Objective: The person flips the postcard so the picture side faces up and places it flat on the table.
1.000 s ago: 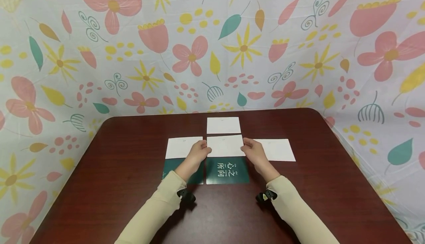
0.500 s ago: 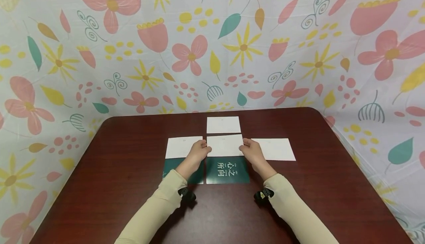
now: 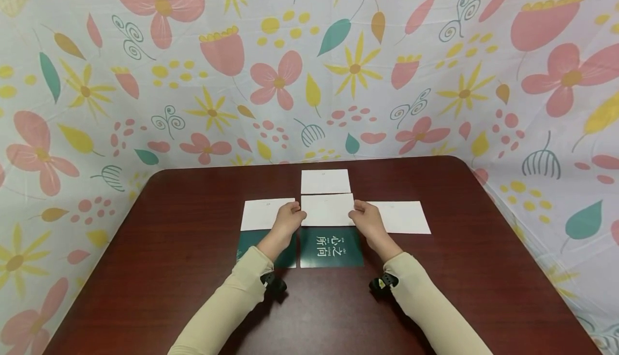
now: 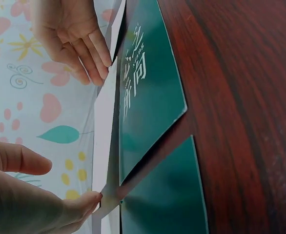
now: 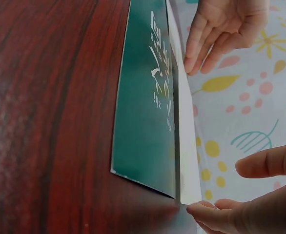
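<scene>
In the head view, a white card [image 3: 328, 210] lies between my two hands. My left hand [image 3: 284, 225] touches its left edge with the fingertips, and my right hand [image 3: 371, 223] touches its right edge. In the wrist views the left thumb [image 4: 28, 160] and right thumb [image 5: 265, 162] stand apart from the card, with the fingers fairly straight. Directly in front of the white card lies a dark green card [image 3: 333, 247] with white characters. Another white card [image 3: 325, 181] lies just behind the middle one.
A further white card [image 3: 261, 216] and a green card [image 3: 285, 258] lie at left, partly covered by my left hand. To the right is one more white card [image 3: 403, 218]. The brown table [image 3: 193, 210] meets a flower-printed cloth [image 3: 280, 129] at the back.
The middle white card and both hands have shifted very slightly away from me, narrowing the gap to the white card behind. The other cards lie as before.
</scene>
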`<state>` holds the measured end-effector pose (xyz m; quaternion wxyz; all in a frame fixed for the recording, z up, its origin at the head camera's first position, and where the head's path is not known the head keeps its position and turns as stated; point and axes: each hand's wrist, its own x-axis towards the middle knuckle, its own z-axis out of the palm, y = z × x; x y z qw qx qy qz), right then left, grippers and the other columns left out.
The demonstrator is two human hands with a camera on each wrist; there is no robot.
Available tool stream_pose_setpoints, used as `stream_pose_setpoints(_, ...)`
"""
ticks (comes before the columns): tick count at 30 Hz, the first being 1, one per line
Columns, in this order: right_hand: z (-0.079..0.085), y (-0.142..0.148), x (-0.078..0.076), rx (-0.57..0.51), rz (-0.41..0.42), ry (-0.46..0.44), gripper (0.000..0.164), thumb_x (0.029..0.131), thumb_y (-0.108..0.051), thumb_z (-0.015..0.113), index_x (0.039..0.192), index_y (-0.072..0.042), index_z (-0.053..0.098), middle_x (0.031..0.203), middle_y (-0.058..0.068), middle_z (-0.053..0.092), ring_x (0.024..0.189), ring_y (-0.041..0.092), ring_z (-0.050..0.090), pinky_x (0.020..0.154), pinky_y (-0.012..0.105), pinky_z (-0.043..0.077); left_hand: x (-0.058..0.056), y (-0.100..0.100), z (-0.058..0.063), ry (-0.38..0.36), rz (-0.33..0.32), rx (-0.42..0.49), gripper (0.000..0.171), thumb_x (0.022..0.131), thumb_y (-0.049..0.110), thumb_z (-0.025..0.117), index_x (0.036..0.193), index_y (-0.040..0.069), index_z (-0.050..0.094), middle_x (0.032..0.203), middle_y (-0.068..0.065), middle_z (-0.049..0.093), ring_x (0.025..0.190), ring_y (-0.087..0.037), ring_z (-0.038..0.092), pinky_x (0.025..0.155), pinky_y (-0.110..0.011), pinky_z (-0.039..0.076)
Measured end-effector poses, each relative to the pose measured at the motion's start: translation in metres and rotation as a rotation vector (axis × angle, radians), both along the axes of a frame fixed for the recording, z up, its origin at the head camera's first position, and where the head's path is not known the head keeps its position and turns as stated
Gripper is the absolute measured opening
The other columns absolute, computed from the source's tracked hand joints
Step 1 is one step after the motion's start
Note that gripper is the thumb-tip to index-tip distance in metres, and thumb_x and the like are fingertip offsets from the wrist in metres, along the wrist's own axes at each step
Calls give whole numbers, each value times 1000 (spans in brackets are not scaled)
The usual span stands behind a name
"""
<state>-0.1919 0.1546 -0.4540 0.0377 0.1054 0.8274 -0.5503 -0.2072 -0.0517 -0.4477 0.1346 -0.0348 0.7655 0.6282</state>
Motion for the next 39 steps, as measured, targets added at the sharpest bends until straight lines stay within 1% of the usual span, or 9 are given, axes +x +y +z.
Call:
stream_pose_setpoints(6, 2, 0, 0, -44, -19, 27, 52, 93, -5, 49, 141, 10, 37, 140, 28, 43, 128, 39, 43, 102, 47, 42, -1, 0, 0, 10, 40, 17, 55, 91, 2, 50, 142, -12, 33, 139, -26, 41, 131, -39, 38, 105, -46, 37)
stream_pose_setpoints(9, 3, 0, -1, -61, -29, 45, 51, 93, -4, 49, 140, 11, 38, 138, 28, 44, 126, 39, 45, 101, 47, 43, -2, 0, 0, 13, 71, 34, 55, 91, 1, 51, 142, -11, 34, 137, -25, 43, 129, -37, 40, 104, -45, 38)
stream_pose_setpoints(13, 5, 0, -1, -82, -47, 58, 51, 91, -3, 49, 140, 12, 39, 136, 28, 46, 125, 39, 46, 100, 46, 43, -3, 0, 0, 18, 99, 46, 53, 91, 0, 50, 141, -11, 35, 132, -24, 45, 124, -36, 45, 100, -44, 42)
stream_pose_setpoints(16, 6, 0, -2, -99, -63, 66, 52, 90, -2, 49, 140, 12, 39, 135, 28, 46, 125, 38, 47, 100, 45, 44, -3, -1, 1, 22, 105, 49, 52, 92, 1, 50, 141, -11, 36, 130, -23, 46, 121, -35, 48, 96, -44, 44)
stream_pose_setpoints(19, 7, 0, -3, -107, -72, 72, 53, 89, -1, 49, 139, 12, 39, 134, 27, 46, 124, 38, 47, 99, 45, 44, -3, -1, 2, 20, 108, 52, 51, 93, 1, 50, 140, -11, 36, 129, -23, 47, 120, -35, 49, 95, -43, 45)
stream_pose_setpoints(25, 7, 0, -4, -110, -73, 79, 51, 91, -1, 48, 140, 10, 39, 133, 26, 47, 121, 36, 47, 97, 42, 45, -4, -3, 1, 25, 104, 49, 48, 94, 2, 50, 139, -10, 41, 127, -22, 49, 120, -34, 49, 97, -41, 43)
stream_pose_setpoints(30, 9, 1, -3, -121, -81, 84, 50, 91, -3, 49, 140, 8, 42, 131, 25, 48, 119, 33, 47, 95, 41, 44, -4, -2, 2, 41, 109, 52, 43, 95, 7, 50, 136, -6, 47, 129, -22, 49, 122, -33, 48, 101, -45, 41)
stream_pose_setpoints(34, 12, 2, -3, -129, -77, 92, 48, 92, -5, 51, 138, 6, 45, 131, 24, 50, 121, 33, 47, 98, 44, 44, -3, -1, 6, 68, 123, 44, 41, 96, 10, 50, 135, -5, 49, 129, -22, 50, 121, -34, 48, 102, -47, 40)
stream_pose_setpoints(39, 13, 4, -3, -128, -76, 96, 44, 95, -8, 52, 137, 4, 47, 131, 23, 50, 122, 33, 46, 99, 45, 43, 0, -1, 12, 77, 132, 44, 40, 98, 15, 51, 134, -3, 50, 129, -21, 51, 123, -34, 48, 103, -47, 40)
